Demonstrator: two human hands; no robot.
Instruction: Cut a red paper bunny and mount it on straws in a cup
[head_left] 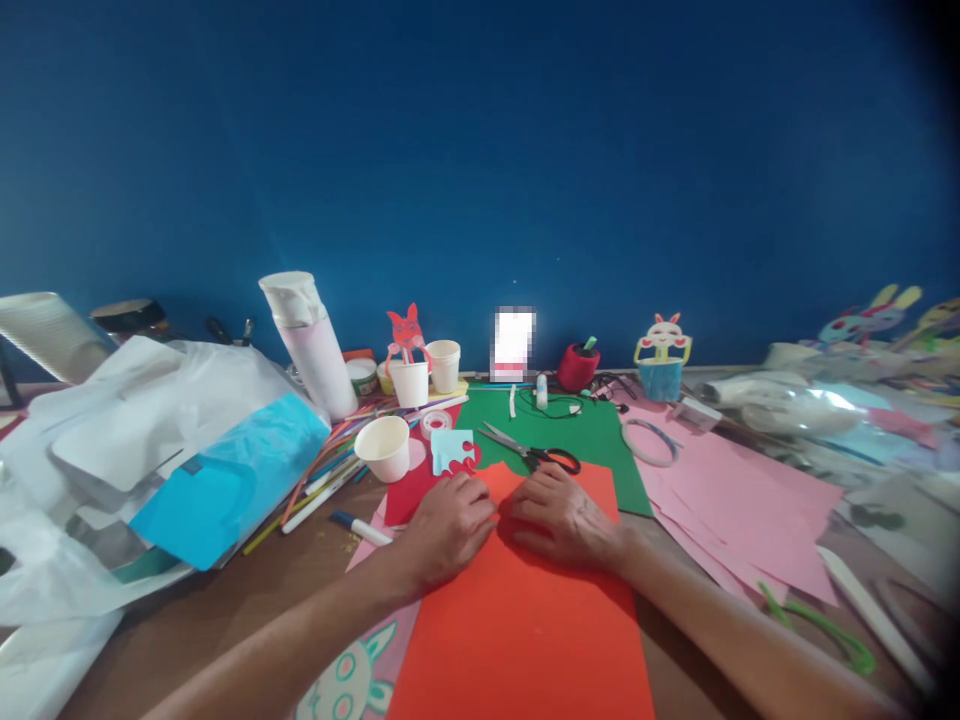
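Note:
A large sheet of orange paper (pixel 532 640) lies in front of me on the wooden table. My left hand (pixel 454 525) is closed on its far part, fingers curled. Close beside it, my right hand (pixel 559 515) also has bent fingers on the sheet, which rises to a small peak between the two hands. The fingertips are partly hidden. Just beyond the right hand lie scissors (pixel 534 452) with black handles, blades parted. A light blue paper piece with a scalloped cut edge (pixel 448 450) sits past my left hand, over red paper.
A white paper cup (pixel 382 448), tape roll (pixel 436 425) and marker (pixel 361 528) are at left. Behind them stand a bottle (pixel 315 350) and a red paper animal (pixel 407 330) in a cup. Pink sheets (pixel 739 500) lie right, green paper (pixel 600 420) beyond. Plastic wrapping (pixel 97 450) covers the far left.

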